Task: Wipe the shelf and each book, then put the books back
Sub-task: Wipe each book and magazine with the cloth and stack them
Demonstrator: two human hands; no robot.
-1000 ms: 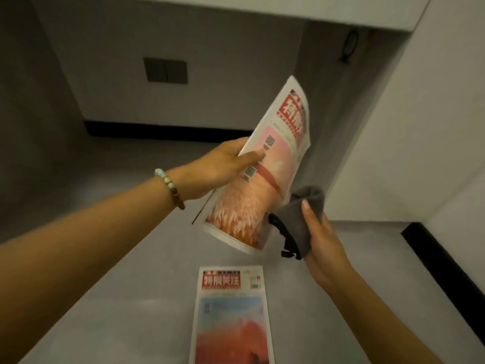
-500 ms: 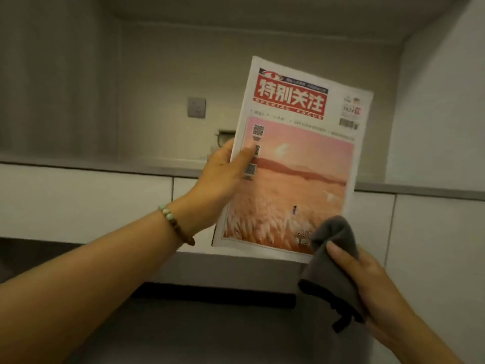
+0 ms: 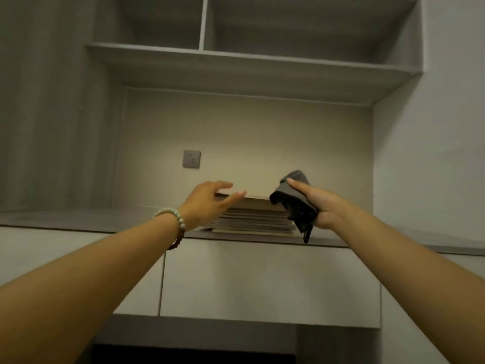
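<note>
Two hands are showing — left hand (image 3: 207,203), right hand (image 3: 322,206). One cloth (image 3: 294,195) is showing, one bracelet (image 3: 181,224), one socket (image 3: 191,159). One stack (image 3: 257,206) of books (image 3: 252,227) is lying on the shelf (image 3: 78,219); the books are blurring together, too thin to count. Two boards are showing: this shelf and an upper board (image 3: 236,64). Above it two compartments (image 3: 301,22) are showing — one divider (image 3: 203,22) is splitting them. Three panels (image 3: 270,279) are showing below.

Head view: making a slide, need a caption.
Left hand on the magazine stack on the shelf; right hand holds a grey cloth.
</note>
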